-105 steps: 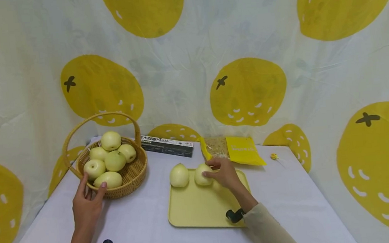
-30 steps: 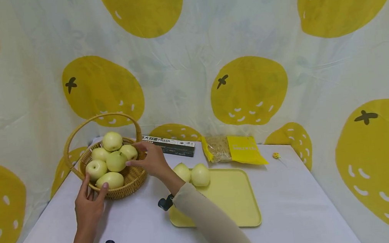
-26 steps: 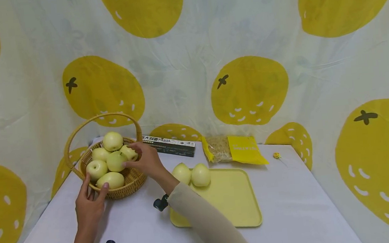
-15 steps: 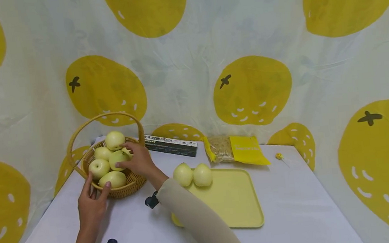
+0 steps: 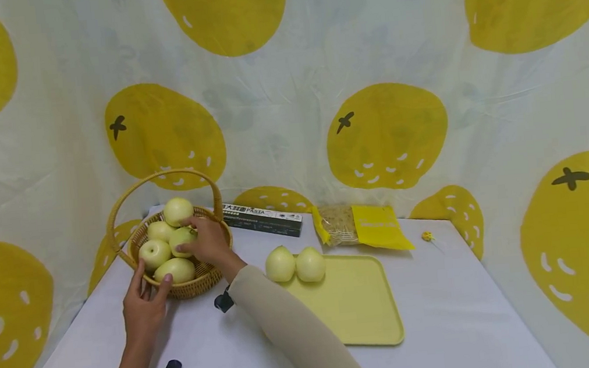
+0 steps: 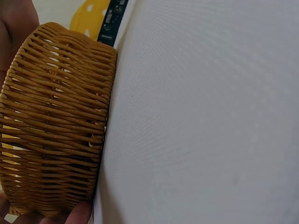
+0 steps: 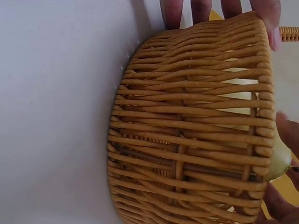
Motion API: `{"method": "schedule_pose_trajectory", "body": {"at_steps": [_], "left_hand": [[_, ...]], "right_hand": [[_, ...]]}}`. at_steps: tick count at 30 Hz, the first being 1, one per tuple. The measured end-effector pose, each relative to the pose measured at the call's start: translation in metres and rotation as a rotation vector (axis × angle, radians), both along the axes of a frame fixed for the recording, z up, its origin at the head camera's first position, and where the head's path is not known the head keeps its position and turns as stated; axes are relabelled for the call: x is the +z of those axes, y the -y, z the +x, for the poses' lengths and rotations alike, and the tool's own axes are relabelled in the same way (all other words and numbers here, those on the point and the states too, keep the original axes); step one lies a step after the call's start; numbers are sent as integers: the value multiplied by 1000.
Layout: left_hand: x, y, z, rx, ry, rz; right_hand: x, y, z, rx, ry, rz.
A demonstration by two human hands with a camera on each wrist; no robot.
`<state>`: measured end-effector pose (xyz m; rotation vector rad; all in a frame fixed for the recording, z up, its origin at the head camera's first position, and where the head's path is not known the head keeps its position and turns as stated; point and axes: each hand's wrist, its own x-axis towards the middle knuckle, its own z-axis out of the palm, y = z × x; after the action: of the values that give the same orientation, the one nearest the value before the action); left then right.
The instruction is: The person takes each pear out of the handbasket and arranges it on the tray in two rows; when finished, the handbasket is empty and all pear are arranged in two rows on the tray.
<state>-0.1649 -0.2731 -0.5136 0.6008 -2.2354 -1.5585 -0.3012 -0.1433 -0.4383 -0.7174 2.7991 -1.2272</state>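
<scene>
A wicker basket with an arched handle stands at the left, holding several pale yellow-green pears. My left hand grips its near-left rim, thumb over the edge and fingers along the outer wall. My right hand reaches over the basket's right side, thumb and fingers around a pear amid the others. In the right wrist view, that pear shows partly beyond the woven wall, with the thumb against it. Two more pears, a left one and a right one, sit side by side on a yellow tray.
Behind the tray lie a dark pasta box and a yellow bag of noodles. A small yellow flower-like pick is at the far right. White cloth covers the table, and a fruit-printed curtain hangs behind.
My right hand has let go of the tray's right pear, now beside the other, and moved left into the basket, closing around a pear there. My left hand has stayed on the rim.
</scene>
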Motion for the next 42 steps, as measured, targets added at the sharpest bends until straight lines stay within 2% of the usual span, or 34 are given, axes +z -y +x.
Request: {"method": "schedule_pose_trajectory", "body": {"at_steps": [5, 16, 21, 27, 35, 42], "left_hand": [[0, -1, 0, -8, 0, 4], [-1, -3, 1, -7, -4, -11], [0, -3, 1, -14, -23, -13], [-1, -1, 1, -13, -27, -1], [-1, 0, -1, -3, -32, -11], [1, -1, 0, 4, -1, 0]], "right_hand": [[-5, -1, 0, -25, 5, 4], [-13, -11, 5, -65, 22, -152], [-11, -20, 7, -46, 17, -212], [1, -37, 10, -30, 46, -265], [20, -71, 15, -4, 33, -309], [29, -104, 20, 23, 30, -346]]}}
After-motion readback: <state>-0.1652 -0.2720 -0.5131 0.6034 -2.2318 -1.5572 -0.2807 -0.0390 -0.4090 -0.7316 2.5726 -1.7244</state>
